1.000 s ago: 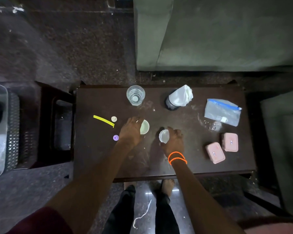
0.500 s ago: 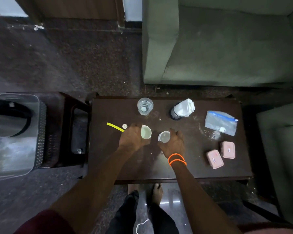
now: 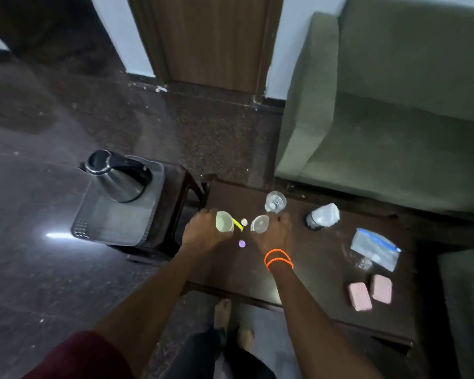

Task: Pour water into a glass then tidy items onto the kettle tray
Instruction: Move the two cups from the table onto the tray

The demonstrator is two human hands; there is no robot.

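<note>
Dark glossy table [image 3: 307,258]; round pale cups [image 3: 224,221] in both hands.

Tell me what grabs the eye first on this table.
Both hands stand out at the dark table's left end: the left hand grips a pale green cup, the right hand a clear cup. Left of them, a steel kettle stands on a grey tray.
</note>
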